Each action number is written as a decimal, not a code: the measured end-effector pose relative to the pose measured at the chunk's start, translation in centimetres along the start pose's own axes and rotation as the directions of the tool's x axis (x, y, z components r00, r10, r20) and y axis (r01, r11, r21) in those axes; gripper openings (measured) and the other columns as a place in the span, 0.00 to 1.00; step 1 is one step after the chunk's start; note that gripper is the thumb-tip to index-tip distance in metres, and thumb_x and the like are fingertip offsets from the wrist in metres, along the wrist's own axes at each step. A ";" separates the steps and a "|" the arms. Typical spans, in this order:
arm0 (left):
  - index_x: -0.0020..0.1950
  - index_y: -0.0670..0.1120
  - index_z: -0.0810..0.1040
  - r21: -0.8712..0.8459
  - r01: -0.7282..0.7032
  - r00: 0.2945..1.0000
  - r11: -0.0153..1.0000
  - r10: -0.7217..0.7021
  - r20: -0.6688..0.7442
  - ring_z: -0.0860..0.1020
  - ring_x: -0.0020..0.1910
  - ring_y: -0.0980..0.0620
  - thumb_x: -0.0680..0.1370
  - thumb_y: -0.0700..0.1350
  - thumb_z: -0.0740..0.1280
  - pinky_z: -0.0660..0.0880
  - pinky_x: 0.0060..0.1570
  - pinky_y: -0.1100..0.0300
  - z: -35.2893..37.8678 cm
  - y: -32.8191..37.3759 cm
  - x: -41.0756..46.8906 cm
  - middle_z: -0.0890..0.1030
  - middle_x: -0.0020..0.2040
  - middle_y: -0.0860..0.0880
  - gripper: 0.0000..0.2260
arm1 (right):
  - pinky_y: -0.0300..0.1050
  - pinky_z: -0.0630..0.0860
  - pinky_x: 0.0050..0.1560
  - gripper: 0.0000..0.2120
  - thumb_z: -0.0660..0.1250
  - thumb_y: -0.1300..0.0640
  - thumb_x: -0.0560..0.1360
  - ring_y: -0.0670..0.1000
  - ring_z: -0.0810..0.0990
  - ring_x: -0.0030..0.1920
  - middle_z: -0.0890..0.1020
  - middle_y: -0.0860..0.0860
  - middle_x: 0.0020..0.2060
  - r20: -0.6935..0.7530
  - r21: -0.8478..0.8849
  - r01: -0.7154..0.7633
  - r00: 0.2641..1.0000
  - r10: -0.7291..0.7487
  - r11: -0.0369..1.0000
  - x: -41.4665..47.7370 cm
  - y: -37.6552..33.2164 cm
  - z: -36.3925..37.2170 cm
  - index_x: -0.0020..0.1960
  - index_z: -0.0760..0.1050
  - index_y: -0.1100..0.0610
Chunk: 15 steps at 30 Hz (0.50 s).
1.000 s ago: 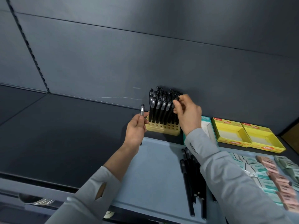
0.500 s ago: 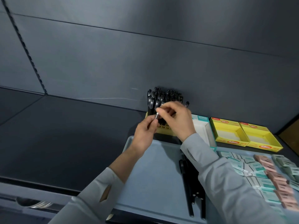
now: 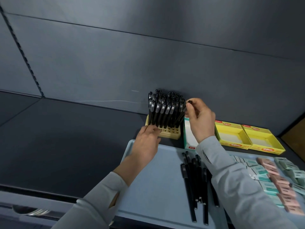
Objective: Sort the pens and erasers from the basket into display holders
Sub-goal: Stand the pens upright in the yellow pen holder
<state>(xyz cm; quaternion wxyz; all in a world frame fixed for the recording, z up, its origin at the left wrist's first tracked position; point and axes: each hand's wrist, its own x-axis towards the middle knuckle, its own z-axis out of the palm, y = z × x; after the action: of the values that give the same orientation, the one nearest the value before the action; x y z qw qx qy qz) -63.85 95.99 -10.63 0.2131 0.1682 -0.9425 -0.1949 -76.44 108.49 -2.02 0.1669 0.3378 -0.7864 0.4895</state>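
A yellow pen holder (image 3: 170,133) stands on the dark shelf against the back wall, filled with several upright black pens (image 3: 162,109). My left hand (image 3: 147,139) rests against the holder's front left corner, fingers relaxed and holding nothing. My right hand (image 3: 200,119) pinches a black pen (image 3: 189,102) by its top, at the holder's right side. Several more black pens (image 3: 194,179) lie on the pale blue tray (image 3: 148,187) below. Pink and green erasers (image 3: 277,179) lie in a heap at the tray's right.
A white and teal display box (image 3: 189,139) stands right of the pen holder. Two yellow display boxes (image 3: 247,138) sit further right on the shelf. The dark shelf (image 3: 66,146) stretches left. A metal rim shows at the bottom left.
The pen passed from my left hand to my right, which carried it to the holder's right side. My left hand dropped to the holder's front left corner.
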 end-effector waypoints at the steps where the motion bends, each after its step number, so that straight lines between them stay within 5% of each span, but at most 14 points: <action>1: 0.69 0.45 0.73 0.020 -0.007 1.000 1.000 0.007 0.005 0.67 0.66 0.48 0.81 0.43 0.63 0.66 0.67 0.58 -0.1 0.1 0.0 0.72 0.67 0.49 0.17 | 0.54 0.80 0.46 0.06 0.63 0.53 0.79 0.50 0.84 0.38 0.83 0.48 0.37 0.003 -0.013 0.006 1.000 -0.006 1.000 -0.1 0.0 0.2 0.52 0.77 0.54; 15: 0.72 0.46 0.70 0.060 -0.017 0.995 0.998 0.011 0.100 0.63 0.69 0.49 0.82 0.44 0.60 0.61 0.69 0.61 -0.9 0.3 0.0 0.67 0.70 0.50 0.18 | 0.56 0.81 0.49 0.06 0.66 0.51 0.77 0.49 0.84 0.39 0.85 0.49 0.39 0.234 -0.034 -0.036 0.971 0.043 0.999 0.8 0.3 1.5 0.50 0.80 0.49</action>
<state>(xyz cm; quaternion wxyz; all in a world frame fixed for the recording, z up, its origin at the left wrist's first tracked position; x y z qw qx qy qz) -63.53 95.98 -9.79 0.1618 0.1580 -0.9586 -0.1727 -77.13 106.92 -2.47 0.0679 0.3754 -0.8143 0.4375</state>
